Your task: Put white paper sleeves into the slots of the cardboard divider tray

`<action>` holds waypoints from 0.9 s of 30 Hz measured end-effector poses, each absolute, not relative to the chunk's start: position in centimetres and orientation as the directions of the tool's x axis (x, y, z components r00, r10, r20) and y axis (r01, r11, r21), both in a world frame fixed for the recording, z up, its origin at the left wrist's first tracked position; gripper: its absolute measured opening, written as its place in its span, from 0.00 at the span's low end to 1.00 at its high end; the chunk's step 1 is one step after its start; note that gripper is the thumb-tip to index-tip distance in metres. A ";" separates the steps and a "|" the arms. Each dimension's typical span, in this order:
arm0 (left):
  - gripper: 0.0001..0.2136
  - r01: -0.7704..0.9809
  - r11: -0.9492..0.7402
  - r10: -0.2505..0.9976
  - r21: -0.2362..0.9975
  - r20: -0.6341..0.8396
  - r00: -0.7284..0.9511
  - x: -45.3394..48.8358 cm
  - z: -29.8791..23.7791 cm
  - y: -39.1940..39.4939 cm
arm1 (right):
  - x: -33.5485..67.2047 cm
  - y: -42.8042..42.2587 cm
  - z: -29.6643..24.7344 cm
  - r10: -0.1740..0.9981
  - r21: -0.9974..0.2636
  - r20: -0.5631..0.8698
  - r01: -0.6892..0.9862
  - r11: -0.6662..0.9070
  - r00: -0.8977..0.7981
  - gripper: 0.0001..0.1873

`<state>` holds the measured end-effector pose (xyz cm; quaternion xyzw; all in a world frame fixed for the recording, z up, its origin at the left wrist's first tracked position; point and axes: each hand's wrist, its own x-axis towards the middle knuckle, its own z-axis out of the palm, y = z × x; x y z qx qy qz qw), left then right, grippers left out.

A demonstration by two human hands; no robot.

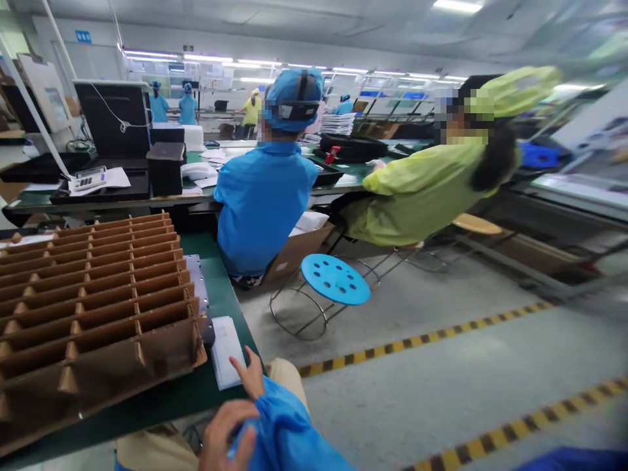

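Observation:
My right hand [252, 374] reaches out of a blue sleeve, at the right edge of the green table [218, 268]. Its fingers are spread, with nothing seen in them, beside a stack of white paper sheets or bags [226, 353]; whether it touches the stack I cannot tell. Closer to the camera, my left hand [228, 432] is raised with curved, parted fingers and appears to hold nothing. To the left of both hands stands a brown cardboard divider grid [98, 294] with many slots. A grey plate with small holes [197, 281] lies partly hidden behind the grid.
A blue round stool [335, 279] stands on the floor ahead. Two co-workers, one in blue [267, 203] and one in yellow-green [426, 190], sit at a cluttered bench. A cardboard box [297, 252] is between them. Striped tape [426, 338] marks the floor at right.

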<state>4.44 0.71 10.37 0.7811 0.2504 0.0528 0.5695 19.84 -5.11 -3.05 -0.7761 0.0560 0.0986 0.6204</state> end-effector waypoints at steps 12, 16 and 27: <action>0.28 0.628 -0.224 0.628 0.745 -0.383 0.677 10.0 -2.9 1.8 | 20.8 -6.5 -6.6 0.128 -0.915 -0.372 -0.340 -0.215 0.919 0.19; 0.28 0.666 -0.276 0.631 0.693 -0.392 0.669 11.1 -3.8 1.1 | 21.4 -7.5 -7.2 0.181 -0.906 -0.423 -0.410 -0.109 0.888 0.15; 0.26 0.717 -0.300 0.654 0.629 -0.411 0.634 10.7 -3.6 -0.1 | 21.4 -10.3 -8.0 0.232 -0.881 -0.450 -0.471 0.040 0.862 0.22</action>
